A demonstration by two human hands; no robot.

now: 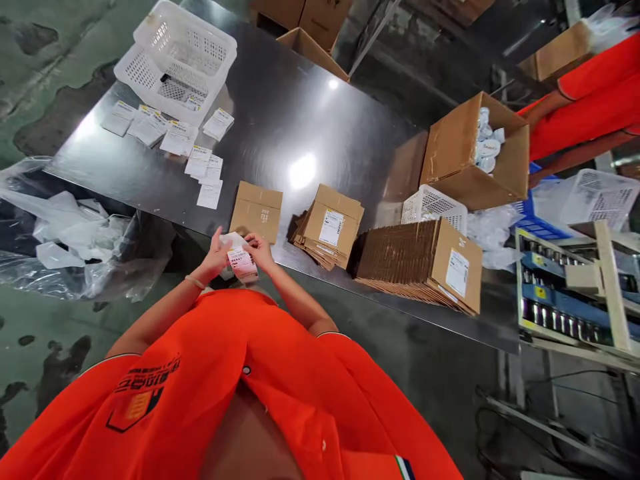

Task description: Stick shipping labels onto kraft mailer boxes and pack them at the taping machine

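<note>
Label [243, 261] in both hands [237, 253], flattened carton [257, 212] just beyond, labelled carton stack [330, 225] beside

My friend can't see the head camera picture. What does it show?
An orange-shirted person's left hand and right hand hold a printed label beside a metal table. On the table are flattened cardboard, paper slips and white baskets.
</note>
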